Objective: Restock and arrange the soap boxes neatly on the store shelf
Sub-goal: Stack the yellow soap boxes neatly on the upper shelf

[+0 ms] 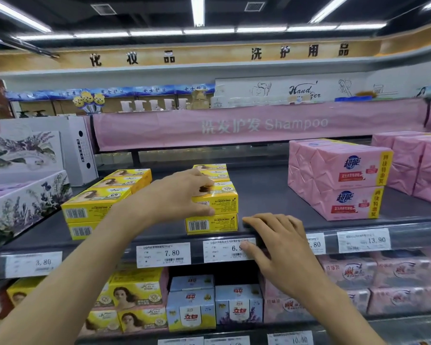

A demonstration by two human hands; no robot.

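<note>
Yellow cardboard soap boxes (pixel 213 220) stood in a two-high stack near the front lip of the grey shelf (pixel 264 192), a little below the middle of my view, with more of the same boxes lined up behind them toward 12 o'clock. Each box showed a woman's portrait and round seals on its lid, small black print on its long side and a white barcode patch at the left end of that side. The left hand (pixel 177 195) gripped the top box (pixel 219 201) of the stack, fingers curled over the lid and thumb pressed along the lower front edge. The right hand (pixel 279 245) lay at 4 o'clock from the stack, fingers straight and flat on the shelf's front edge, holding nothing, its thumb over a white price tag (pixel 224 250). At 9 o'clock from the stack, apart from it, sat a second yellow stack (pixel 97 205), also two high, turned at an angle with its barcodes facing me. Pink soap packs (pixel 339 178) were piled two high at 3 o'clock, and floral cartons (pixel 23 195) crowded the shelf's far end at 9 o'clock. I could not read the fine print on the boxes.
</note>
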